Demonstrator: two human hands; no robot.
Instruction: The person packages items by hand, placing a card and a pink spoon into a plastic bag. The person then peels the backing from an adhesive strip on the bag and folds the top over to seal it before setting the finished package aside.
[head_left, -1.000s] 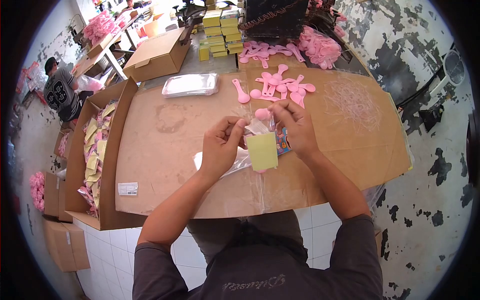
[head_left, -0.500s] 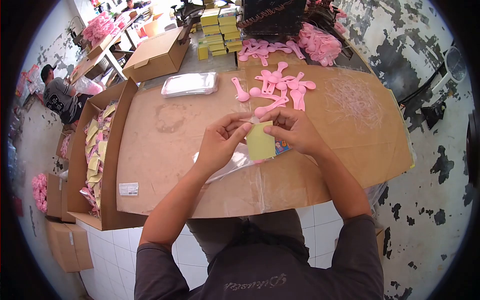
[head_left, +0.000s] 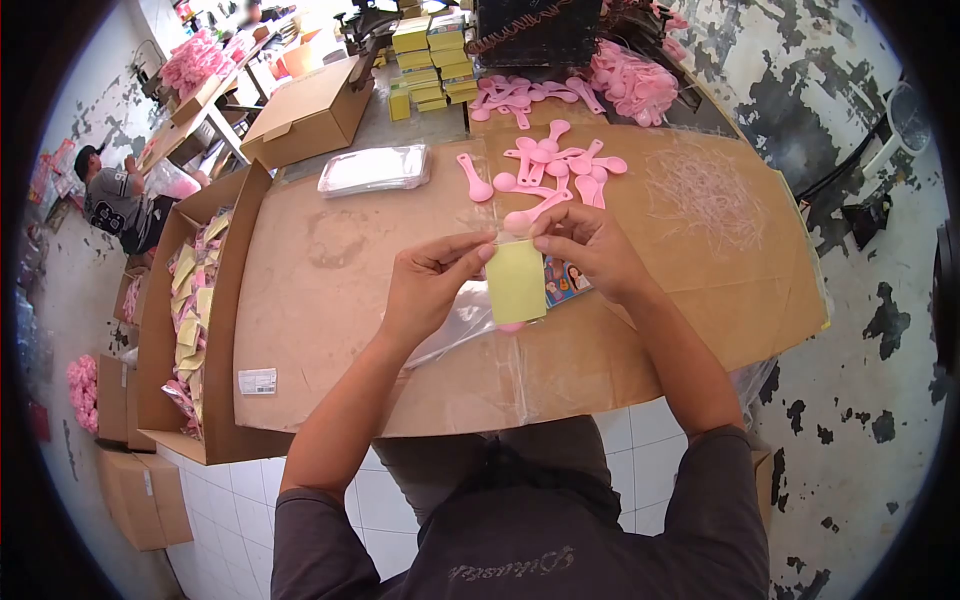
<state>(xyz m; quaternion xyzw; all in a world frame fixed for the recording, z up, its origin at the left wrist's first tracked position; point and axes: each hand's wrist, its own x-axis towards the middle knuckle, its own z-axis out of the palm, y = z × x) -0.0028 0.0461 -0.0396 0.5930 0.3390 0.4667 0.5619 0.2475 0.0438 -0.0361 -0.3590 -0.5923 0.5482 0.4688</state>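
A yellow card (head_left: 516,283) hangs upright in front of me, seemingly inside a small clear plastic bag whose top edge shows above it. My left hand (head_left: 430,285) pinches the upper left corner between thumb and fingers. At the upper right corner, my right hand (head_left: 592,252) pinches in the same way. A bit of pink (head_left: 511,327) peeks out under the card's lower edge. Below the hands lie clear plastic bags (head_left: 450,325) and a colourful printed card (head_left: 566,281), partly covered. Just beyond my fingers are several pink spoons (head_left: 540,150), loosely piled.
A long carton (head_left: 255,215) on the left holds many packed yellow cards. Stacked clear bags (head_left: 375,170) lie at the back, with thin plastic strips (head_left: 705,195) to the right. Behind stand yellow card stacks (head_left: 430,60) and a closed carton (head_left: 305,110). Another person (head_left: 115,200) sits far left.
The card has turned more squarely upright, and both hands have shifted slightly left with it. More of the printed card below shows. The seated person has raised a hand.
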